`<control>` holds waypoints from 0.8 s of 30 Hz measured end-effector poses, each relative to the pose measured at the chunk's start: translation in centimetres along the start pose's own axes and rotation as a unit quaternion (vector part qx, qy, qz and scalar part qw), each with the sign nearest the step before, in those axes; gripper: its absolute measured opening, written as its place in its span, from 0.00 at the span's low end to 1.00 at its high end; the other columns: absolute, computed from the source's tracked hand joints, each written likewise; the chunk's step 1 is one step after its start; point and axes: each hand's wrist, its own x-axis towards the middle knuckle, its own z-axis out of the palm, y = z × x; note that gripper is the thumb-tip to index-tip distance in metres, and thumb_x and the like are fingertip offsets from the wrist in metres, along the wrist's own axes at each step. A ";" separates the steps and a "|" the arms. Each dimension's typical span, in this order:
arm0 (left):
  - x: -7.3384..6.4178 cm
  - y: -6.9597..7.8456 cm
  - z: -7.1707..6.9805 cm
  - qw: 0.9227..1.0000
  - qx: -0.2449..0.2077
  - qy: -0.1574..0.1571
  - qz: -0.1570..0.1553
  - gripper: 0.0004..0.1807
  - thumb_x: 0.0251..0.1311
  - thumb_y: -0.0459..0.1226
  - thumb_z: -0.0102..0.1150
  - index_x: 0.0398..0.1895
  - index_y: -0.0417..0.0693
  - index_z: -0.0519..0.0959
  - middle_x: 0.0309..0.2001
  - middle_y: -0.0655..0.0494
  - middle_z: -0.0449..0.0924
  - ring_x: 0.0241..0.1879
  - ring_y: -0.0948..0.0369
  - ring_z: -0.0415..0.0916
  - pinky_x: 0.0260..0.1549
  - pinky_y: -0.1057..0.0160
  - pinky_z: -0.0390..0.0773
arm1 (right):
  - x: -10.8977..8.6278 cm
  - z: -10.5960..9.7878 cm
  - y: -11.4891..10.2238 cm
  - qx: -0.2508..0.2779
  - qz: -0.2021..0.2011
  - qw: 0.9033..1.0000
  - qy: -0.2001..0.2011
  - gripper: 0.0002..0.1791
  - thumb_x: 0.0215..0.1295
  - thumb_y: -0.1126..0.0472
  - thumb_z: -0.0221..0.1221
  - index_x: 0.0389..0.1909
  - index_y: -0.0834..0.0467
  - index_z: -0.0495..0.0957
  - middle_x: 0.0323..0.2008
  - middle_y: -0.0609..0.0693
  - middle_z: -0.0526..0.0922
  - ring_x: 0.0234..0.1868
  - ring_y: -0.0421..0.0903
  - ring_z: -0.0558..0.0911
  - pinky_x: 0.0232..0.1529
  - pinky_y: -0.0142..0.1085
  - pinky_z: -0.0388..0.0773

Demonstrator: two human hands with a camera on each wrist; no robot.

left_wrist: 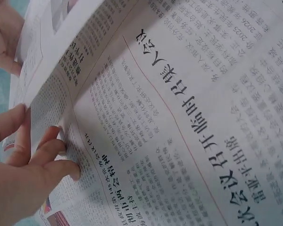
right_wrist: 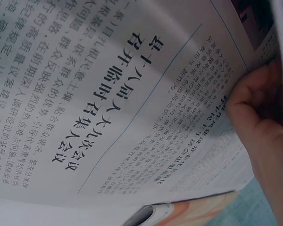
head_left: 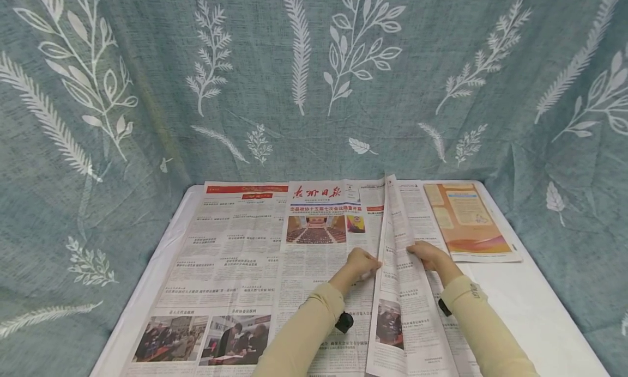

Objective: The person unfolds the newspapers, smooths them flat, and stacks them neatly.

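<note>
A large newspaper [head_left: 250, 268] lies spread on the white table, with a red masthead and photos on its pages. Toward its right side, one page [head_left: 392, 290] stands raised and partly folded over. My left hand [head_left: 362, 263] is at the left edge of that page; in the left wrist view its thumb and forefinger pinch the paper edge, the other fingers loosely bent. My right hand [head_left: 429, 255] is at the page's right side. In the right wrist view the fingers [right_wrist: 254, 94] curl at the sheet, and its edge partly hides them.
An orange and tan printed booklet [head_left: 471, 222] lies at the back right, beside the newspaper. White table cover [head_left: 530, 311] shows on the right. A blue-green curtain [head_left: 314, 83] with white leaf patterns hangs behind and along both sides.
</note>
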 end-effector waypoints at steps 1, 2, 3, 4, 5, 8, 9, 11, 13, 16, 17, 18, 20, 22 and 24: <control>-1.4 1.2 -0.8 1.000 -0.001 0.010 -0.011 0.10 0.55 0.39 0.65 0.30 0.38 0.86 0.33 0.49 0.84 0.29 0.59 0.75 0.29 0.65 0.77 | 0.1 0.0 0.0 0.003 0.002 1.000 0.006 0.27 0.73 0.64 0.33 0.66 0.78 0.48 0.45 0.59 0.75 0.38 0.41 0.79 0.44 0.39 0.79; -2.4 1.9 -1.3 1.000 0.001 0.024 -0.015 0.10 0.55 0.38 0.65 0.30 0.37 0.86 0.32 0.48 0.84 0.27 0.60 0.73 0.28 0.66 0.75 | 0.2 0.1 0.0 0.003 0.003 1.000 0.010 0.27 0.73 0.64 0.33 0.66 0.79 0.48 0.45 0.59 0.75 0.38 0.41 0.78 0.44 0.39 0.79; -3.1 2.4 -1.7 0.999 0.001 0.035 -0.017 0.10 0.55 0.37 0.64 0.29 0.36 0.86 0.31 0.47 0.84 0.25 0.62 0.71 0.25 0.68 0.73 | 0.3 0.1 0.0 0.005 0.006 1.000 0.020 0.26 0.73 0.65 0.34 0.65 0.79 0.49 0.44 0.59 0.76 0.37 0.41 0.79 0.44 0.39 0.79; -3.5 2.7 -2.2 0.999 0.003 0.044 -0.019 0.10 0.55 0.36 0.64 0.28 0.35 0.86 0.29 0.47 0.85 0.22 0.63 0.70 0.23 0.70 0.71 | 0.4 0.2 0.0 0.009 0.009 0.999 0.033 0.26 0.73 0.65 0.35 0.64 0.80 0.50 0.43 0.59 0.76 0.36 0.41 0.79 0.43 0.38 0.79; -3.8 2.9 -2.6 0.999 0.003 0.048 -0.022 0.09 0.54 0.36 0.64 0.27 0.35 0.86 0.28 0.46 0.85 0.20 0.64 0.70 0.21 0.71 0.71 | 0.5 0.3 -0.1 0.012 0.014 0.999 0.049 0.26 0.72 0.65 0.36 0.64 0.80 0.52 0.42 0.58 0.77 0.35 0.41 0.79 0.42 0.38 0.80; -3.6 2.3 -3.7 0.998 -0.008 0.048 -0.035 0.08 0.53 0.33 0.65 0.25 0.34 0.85 0.23 0.45 0.84 0.15 0.66 0.71 0.18 0.71 0.75 | 0.7 0.6 -0.2 0.017 0.029 0.995 0.098 0.25 0.71 0.66 0.38 0.62 0.79 0.56 0.38 0.57 0.78 0.31 0.42 0.80 0.39 0.38 0.81; -3.6 2.1 -4.1 0.998 -0.018 0.046 -0.043 0.07 0.52 0.32 0.66 0.25 0.34 0.85 0.21 0.45 0.84 0.14 0.66 0.71 0.18 0.70 0.77 | 0.8 0.6 -0.3 0.017 0.034 0.993 0.116 0.24 0.71 0.66 0.39 0.62 0.79 0.57 0.36 0.56 0.78 0.30 0.42 0.79 0.38 0.38 0.82; -3.3 1.5 -4.8 0.997 -0.037 0.040 -0.057 0.06 0.52 0.31 0.66 0.24 0.34 0.84 0.17 0.47 0.82 0.11 0.66 0.72 0.18 0.69 0.80 | 0.8 0.7 -0.4 0.004 0.043 0.990 0.136 0.24 0.70 0.65 0.41 0.61 0.78 0.59 0.35 0.56 0.77 0.29 0.42 0.79 0.37 0.37 0.81; -3.1 0.7 -5.4 0.996 -0.052 0.036 -0.066 0.05 0.52 0.29 0.65 0.24 0.32 0.83 0.14 0.50 0.78 0.10 0.66 0.70 0.17 0.69 0.79 | 0.7 0.6 -0.4 -0.012 0.048 0.988 0.149 0.24 0.70 0.65 0.42 0.60 0.77 0.60 0.35 0.56 0.76 0.30 0.42 0.78 0.35 0.36 0.80; -2.8 -0.4 -6.0 0.995 -0.056 0.027 -0.081 0.05 0.52 0.28 0.64 0.25 0.32 0.82 0.12 0.54 0.74 0.10 0.65 0.68 0.15 0.70 0.78 | 0.6 0.5 -0.3 -0.030 0.048 0.986 0.157 0.23 0.69 0.65 0.42 0.59 0.77 0.62 0.36 0.57 0.77 0.30 0.42 0.77 0.34 0.34 0.78; -2.7 -0.7 -6.1 0.995 -0.055 0.025 -0.084 0.05 0.52 0.28 0.63 0.25 0.32 0.81 0.12 0.54 0.72 0.10 0.65 0.68 0.15 0.70 0.78 | 0.5 0.6 -0.3 -0.030 0.046 0.985 0.163 0.22 0.69 0.65 0.42 0.58 0.76 0.64 0.35 0.56 0.77 0.30 0.42 0.77 0.33 0.34 0.78; -2.8 -0.9 -6.3 0.995 -0.054 0.023 -0.086 0.05 0.53 0.29 0.63 0.25 0.32 0.81 0.12 0.54 0.72 0.11 0.64 0.69 0.16 0.69 0.78 | 0.5 0.7 -0.2 -0.028 0.043 0.985 0.164 0.22 0.69 0.65 0.42 0.58 0.77 0.64 0.34 0.55 0.77 0.29 0.42 0.77 0.32 0.34 0.78; -3.0 -1.1 -6.8 0.995 -0.050 0.021 -0.089 0.05 0.53 0.29 0.63 0.25 0.32 0.81 0.13 0.53 0.72 0.12 0.63 0.70 0.17 0.67 0.79 | 0.4 0.8 -0.1 -0.022 0.037 0.983 0.178 0.20 0.68 0.65 0.43 0.54 0.77 0.66 0.29 0.53 0.78 0.26 0.41 0.78 0.28 0.33 0.78; -3.3 -0.9 -7.3 0.994 -0.047 0.022 -0.098 0.05 0.54 0.29 0.63 0.27 0.32 0.81 0.15 0.50 0.75 0.14 0.61 0.72 0.20 0.64 0.81 | 0.4 0.8 -0.1 -0.019 0.028 0.980 0.196 0.18 0.66 0.66 0.46 0.48 0.78 0.68 0.24 0.52 0.78 0.20 0.40 0.77 0.23 0.32 0.76; -3.0 -1.2 -7.9 0.993 -0.040 0.025 -0.106 0.05 0.53 0.29 0.63 0.28 0.31 0.81 0.19 0.45 0.79 0.16 0.58 0.76 0.23 0.61 0.83 | 0.6 0.6 0.0 -0.030 0.019 0.977 0.211 0.15 0.65 0.66 0.48 0.44 0.77 0.70 0.21 0.51 0.78 0.17 0.40 0.77 0.19 0.31 0.76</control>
